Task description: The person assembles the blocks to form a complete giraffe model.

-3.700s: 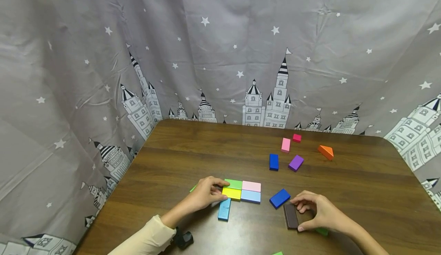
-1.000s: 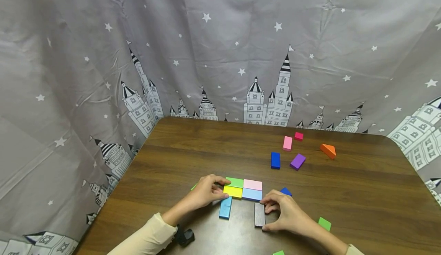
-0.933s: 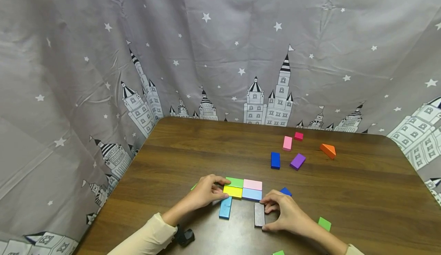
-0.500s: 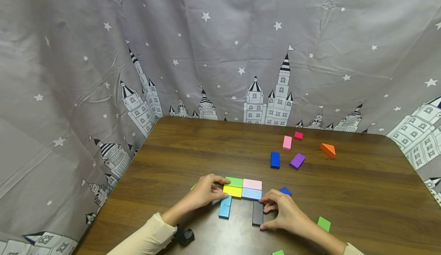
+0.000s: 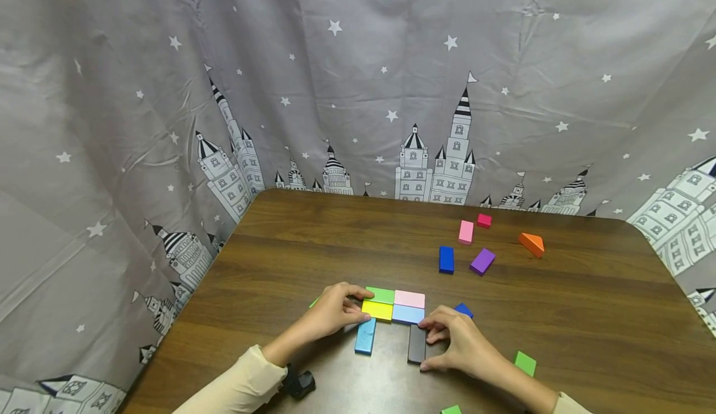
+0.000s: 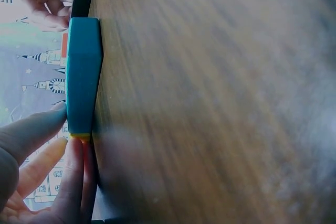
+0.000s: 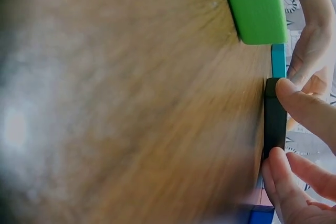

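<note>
A light green block [image 5: 381, 295], a pink block [image 5: 410, 299], a yellow block [image 5: 377, 311] and a light blue block [image 5: 408, 314] lie together in a flat two-by-two rectangle. My left hand [image 5: 330, 311] grips the left end of the green and yellow pair, index finger on the green one and thumb by the yellow one. Below the yellow block a teal block [image 5: 365, 337] lies lengthwise. My right hand [image 5: 457, 342] pinches a black block [image 5: 416, 344] by its two ends, thumb at the near end. Its far end is at the light blue block's near edge; exact contact is hard to tell.
Toward the back right lie a dark blue block [image 5: 446, 260], a purple block [image 5: 482, 262], a pink block [image 5: 466, 232], a red block [image 5: 484, 220] and an orange triangle [image 5: 532, 244]. Another blue block [image 5: 463, 310] is partly behind my right hand. Green blocks [image 5: 525, 363] lie nearer.
My right hand has carried the black block leftward to below the light blue block, then slightly farther left and away from me. A green block at right is uncovered. My left hand stays put.
</note>
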{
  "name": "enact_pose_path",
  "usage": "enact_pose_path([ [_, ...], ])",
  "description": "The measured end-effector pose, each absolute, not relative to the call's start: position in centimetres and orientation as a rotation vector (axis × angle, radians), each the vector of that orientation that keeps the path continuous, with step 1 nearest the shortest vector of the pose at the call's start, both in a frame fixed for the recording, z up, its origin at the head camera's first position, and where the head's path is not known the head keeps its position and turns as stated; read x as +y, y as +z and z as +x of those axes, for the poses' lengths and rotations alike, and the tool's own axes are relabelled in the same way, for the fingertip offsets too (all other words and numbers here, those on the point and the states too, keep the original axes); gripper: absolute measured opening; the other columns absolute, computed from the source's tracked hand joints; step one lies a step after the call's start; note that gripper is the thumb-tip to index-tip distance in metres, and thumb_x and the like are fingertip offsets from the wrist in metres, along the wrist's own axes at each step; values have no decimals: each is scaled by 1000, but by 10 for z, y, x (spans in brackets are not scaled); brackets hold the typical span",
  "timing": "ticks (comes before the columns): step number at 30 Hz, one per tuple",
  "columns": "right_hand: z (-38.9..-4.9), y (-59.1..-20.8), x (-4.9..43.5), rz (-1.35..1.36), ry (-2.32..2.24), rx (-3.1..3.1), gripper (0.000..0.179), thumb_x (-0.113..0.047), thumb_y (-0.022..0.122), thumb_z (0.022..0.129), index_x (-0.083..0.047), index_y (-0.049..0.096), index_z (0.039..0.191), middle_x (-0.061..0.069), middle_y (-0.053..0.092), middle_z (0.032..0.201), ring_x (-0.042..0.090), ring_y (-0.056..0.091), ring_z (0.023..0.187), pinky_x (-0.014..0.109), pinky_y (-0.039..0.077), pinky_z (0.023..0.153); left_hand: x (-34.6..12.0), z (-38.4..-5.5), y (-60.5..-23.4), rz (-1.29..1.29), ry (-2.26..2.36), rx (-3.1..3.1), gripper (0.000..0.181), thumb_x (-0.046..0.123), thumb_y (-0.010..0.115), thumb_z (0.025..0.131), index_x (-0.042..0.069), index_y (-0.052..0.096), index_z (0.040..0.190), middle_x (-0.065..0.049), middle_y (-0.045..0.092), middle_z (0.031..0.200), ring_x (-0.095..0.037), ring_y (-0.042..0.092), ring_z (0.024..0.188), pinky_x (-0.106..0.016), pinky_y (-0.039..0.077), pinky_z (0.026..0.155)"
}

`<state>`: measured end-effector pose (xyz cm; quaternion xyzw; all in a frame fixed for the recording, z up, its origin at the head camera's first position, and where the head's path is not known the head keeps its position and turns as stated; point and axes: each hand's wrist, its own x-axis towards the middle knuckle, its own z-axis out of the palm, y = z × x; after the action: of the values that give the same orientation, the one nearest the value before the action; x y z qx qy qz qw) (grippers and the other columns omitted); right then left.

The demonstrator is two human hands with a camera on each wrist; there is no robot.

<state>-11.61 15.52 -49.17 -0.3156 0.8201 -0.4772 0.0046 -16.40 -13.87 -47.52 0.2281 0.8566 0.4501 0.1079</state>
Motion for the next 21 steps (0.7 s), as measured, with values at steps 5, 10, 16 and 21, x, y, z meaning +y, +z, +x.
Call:
enact_pose_path([
  [5,-118,-492,154,-986,-1482,2579,54,-15,98,60,2,69,102,8,63,99,10,64,76,25,57,68,-139,-164,-475,668,1324,2519,36,10,80,85,0,71,119,-18,61,110,-28,68,92,-27,57,74],
  [10,-118,-491,154,-943,-1453,2575,54,-17,97,61,1,70,103,7,63,101,9,63,78,25,57,70,-138,-164,-474,673,1320,2523,37,9,80,85,-1,70,119,-18,62,110,-28,68,91,-27,57,73],
  [16,-118,-488,153,-916,-1440,2570,54,-17,97,61,0,70,104,6,62,101,9,63,79,25,57,70,-138,-164,-473,680,1312,2527,36,8,80,85,-1,70,119,-18,62,111,-29,68,92,-27,57,73],
  [21,-118,-489,153,-911,-1424,2580,54,-19,97,61,0,71,104,6,62,100,9,62,78,24,56,70,-138,-164,-474,676,1309,2525,36,8,80,85,-1,70,119,-18,62,111,-28,68,92,-27,57,73],
])
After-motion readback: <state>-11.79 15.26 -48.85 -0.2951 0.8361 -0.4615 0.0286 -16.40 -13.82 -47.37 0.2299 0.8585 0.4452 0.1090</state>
